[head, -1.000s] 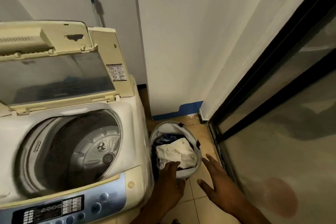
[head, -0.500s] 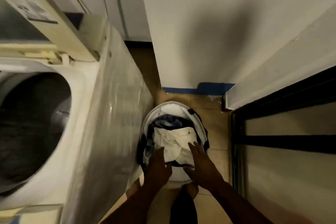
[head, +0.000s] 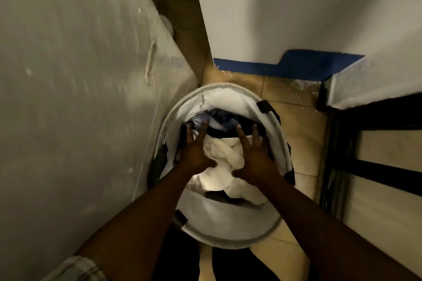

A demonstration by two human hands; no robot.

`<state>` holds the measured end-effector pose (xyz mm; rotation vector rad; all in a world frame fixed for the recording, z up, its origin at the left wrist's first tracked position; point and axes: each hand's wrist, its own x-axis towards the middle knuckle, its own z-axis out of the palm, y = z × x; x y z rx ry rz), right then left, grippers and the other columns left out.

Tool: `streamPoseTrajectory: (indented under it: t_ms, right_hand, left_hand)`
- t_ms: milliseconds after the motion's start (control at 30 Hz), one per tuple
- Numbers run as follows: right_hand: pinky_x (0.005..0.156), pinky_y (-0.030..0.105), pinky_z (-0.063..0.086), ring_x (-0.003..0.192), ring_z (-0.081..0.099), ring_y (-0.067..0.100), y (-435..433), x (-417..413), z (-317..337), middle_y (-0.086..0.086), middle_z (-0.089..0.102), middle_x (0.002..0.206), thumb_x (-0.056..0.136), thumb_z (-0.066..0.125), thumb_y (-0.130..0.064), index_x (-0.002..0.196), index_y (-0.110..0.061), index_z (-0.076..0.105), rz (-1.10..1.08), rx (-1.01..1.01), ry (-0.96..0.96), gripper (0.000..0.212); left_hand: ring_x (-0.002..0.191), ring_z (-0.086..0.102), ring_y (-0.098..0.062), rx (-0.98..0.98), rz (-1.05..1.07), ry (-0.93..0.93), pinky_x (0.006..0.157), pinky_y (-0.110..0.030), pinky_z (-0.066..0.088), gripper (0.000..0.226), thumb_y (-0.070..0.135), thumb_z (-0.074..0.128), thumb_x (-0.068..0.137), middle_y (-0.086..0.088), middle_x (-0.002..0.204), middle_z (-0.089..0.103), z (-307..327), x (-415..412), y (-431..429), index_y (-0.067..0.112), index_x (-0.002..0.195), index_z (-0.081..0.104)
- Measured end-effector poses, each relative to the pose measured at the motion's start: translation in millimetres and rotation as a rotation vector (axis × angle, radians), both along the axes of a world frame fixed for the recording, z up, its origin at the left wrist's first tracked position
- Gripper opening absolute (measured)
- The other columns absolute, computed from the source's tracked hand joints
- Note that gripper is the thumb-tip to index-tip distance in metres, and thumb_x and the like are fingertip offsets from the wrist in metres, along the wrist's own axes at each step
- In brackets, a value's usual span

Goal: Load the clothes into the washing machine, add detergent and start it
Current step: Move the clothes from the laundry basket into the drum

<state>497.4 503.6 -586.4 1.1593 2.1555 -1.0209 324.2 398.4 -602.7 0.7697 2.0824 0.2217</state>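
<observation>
The pale side panel of the washing machine (head: pixel 80 98) fills the left of the frame, and a checked sleeve (head: pixel 75 267) shows at the lower left corner. Just right of the machine, at centre frame, a round white laundry basket (head: pixel 228 237) stands on the tan tiled floor (head: pixel 301 130). It holds the clothes: a crumpled white garment (head: pixel 223 155) on top and dark blue clothes (head: pixel 219 118) toward its far side. The left hand (head: pixel 194 150) lies on the left of the pile, released, its fingers straight and spread, grasping nothing. The right hand (head: pixel 255 157) lies on the right of the pile in the same way. In the upper right, a white wall carries a blue strip (head: pixel 296 66) along its foot. A black door frame (head: pixel 338 143) runs down the right edge.
</observation>
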Motion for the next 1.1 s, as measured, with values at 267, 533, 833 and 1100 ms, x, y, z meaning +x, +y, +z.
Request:
streamPoseTrajectory:
  t_ms: [267, 533, 833, 1100]
  right_hand:
    - [0.112, 0.040, 0.042, 0.136, 0.051, 0.034, -25.8, -1.2, -24.1, 0.017, 0.046, 0.151, 0.098, 0.064, -0.032, 0.159, -0.020, 0.033, -0.096, -0.106, 0.013, 0.070]
    - [0.102, 0.031, 0.042, 0.124, 0.058, 0.026, -65.6, 9.9, 80.5, 0.010, 0.060, 0.135, 0.097, 0.061, -0.021, 0.133, -0.020, 0.063, -0.216, -0.049, 0.106, 0.036]
    - [0.092, 0.030, 0.048, 0.109, 0.065, 0.026, -88.2, 29.5, 238.4, 0.005, 0.058, 0.124, 0.084, 0.071, -0.013, 0.124, -0.023, 0.067, -0.356, -0.026, 0.210, 0.042]
    - [0.087, 0.028, 0.049, 0.104, 0.067, 0.027, -116.5, 48.9, 380.1, 0.007, 0.063, 0.118, 0.076, 0.066, -0.029, 0.123, -0.020, 0.071, -0.447, 0.015, 0.300, 0.048]
  left_hand:
    - [0.110, 0.062, -0.037, 0.199, 0.135, -0.035, 0.088, -0.023, 0.040, 0.050, 0.013, 0.077, 0.075, -0.023, 0.120, 0.060, -15.8, 26.3, -12.2, 0.002, 0.123, 0.067]
    - [0.114, 0.060, -0.023, 0.370, 0.420, 0.028, 0.095, -0.021, 0.040, 0.031, 0.010, 0.062, 0.083, -0.014, 0.117, 0.068, 88.2, 73.5, -49.2, 0.004, 0.111, 0.072]
    - [0.115, 0.052, -0.009, 0.533, 0.452, 0.021, 0.102, -0.035, 0.043, 0.037, 0.035, 0.060, 0.086, -0.010, 0.119, 0.067, 253.6, 87.9, -65.4, 0.009, 0.111, 0.069]
    - [0.115, 0.063, -0.020, 0.599, 0.334, -0.114, 0.104, -0.037, 0.051, 0.026, 0.010, 0.068, 0.084, -0.004, 0.117, 0.067, 387.6, 89.3, -93.0, 0.016, 0.109, 0.072]
